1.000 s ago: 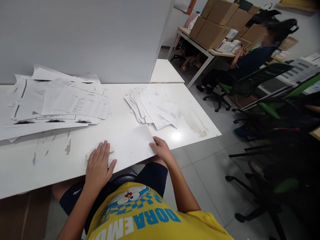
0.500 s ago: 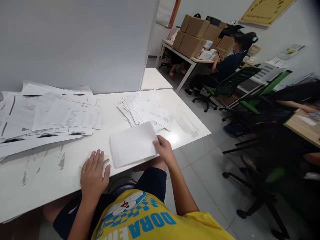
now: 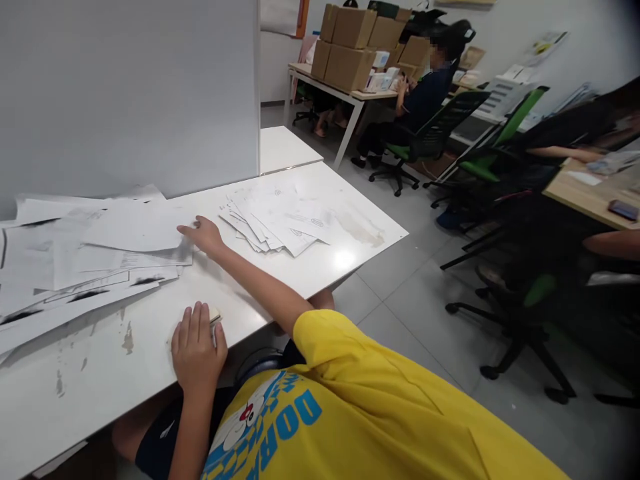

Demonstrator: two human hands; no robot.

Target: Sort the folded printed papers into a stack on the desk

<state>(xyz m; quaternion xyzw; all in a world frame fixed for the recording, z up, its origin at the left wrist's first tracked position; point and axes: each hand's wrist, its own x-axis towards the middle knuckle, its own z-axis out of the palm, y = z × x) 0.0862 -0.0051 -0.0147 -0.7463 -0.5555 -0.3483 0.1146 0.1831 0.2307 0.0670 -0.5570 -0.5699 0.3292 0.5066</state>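
Observation:
My right hand [image 3: 203, 235] reaches left across the white table [image 3: 320, 267]. Its fingers are closed on the near corner of the top sheet of paper [image 3: 135, 230] on a loose pile of printed sheets [image 3: 65, 267]. That sheet sits slightly raised, with a shadow under its edge. My left hand [image 3: 197, 347] lies flat near the table's front edge, fingers stretched out, and it partly covers a small beige object [image 3: 215, 315]. A fanned stack of white envelopes [image 3: 275, 217] lies just right of my right hand.
A grey partition [image 3: 150, 93] stands behind the table. The table's right corner [image 3: 403, 235] drops to tiled floor. Beyond are green-and-black office chairs [image 3: 430, 143], a seated person [image 3: 425, 93] at a desk stacked with cardboard boxes [image 3: 350, 53], and a wooden desk [image 3: 590, 193].
My right hand no longer holds the folded white sheet at the front edge and has swung left to the paper pile. My left hand has stayed put. My view has turned left.

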